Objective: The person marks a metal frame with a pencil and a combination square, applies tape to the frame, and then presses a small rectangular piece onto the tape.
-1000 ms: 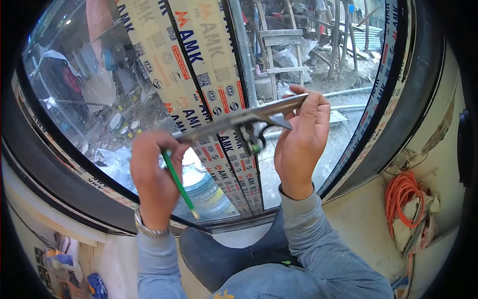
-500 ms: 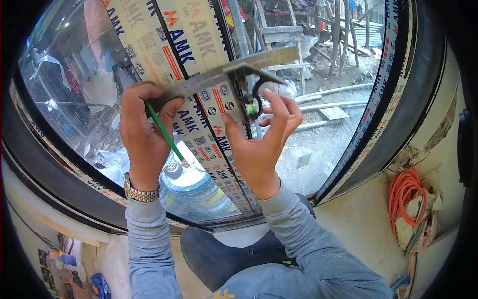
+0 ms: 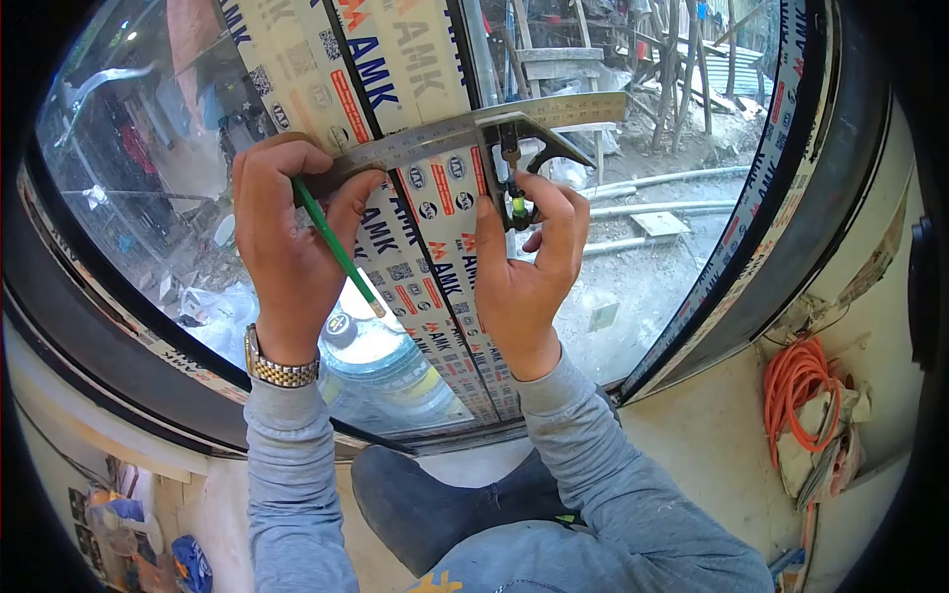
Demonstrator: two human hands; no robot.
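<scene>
A metal combination square (image 3: pixel 415 143) lies across the taped door frame (image 3: pixel 435 217), its ruler running from left to upper right. My left hand (image 3: pixel 289 237) pinches the ruler's left end between thumb and fingers and also holds a green pencil (image 3: pixel 338 247), whose end points down to the right. My right hand (image 3: pixel 534 267) is closed on the square's dark head (image 3: pixel 514 158), thumb on its left side and index finger near the green level vial (image 3: pixel 519 207). The frame's protective tape carries AMK lettering.
Behind the glass stands a large blue water bottle (image 3: pixel 371 366). Coiled orange hose (image 3: pixel 799 395) hangs at the right over some bags. Pale pipes (image 3: pixel 662 208) and a wooden ladder-like frame (image 3: pixel 561 69) are outside. My knees are below the door frame.
The square's head has shifted right along with the ruler. My right hand has closed from spread fingers onto the head. My left hand has moved slightly, still with the pencil and ruler.
</scene>
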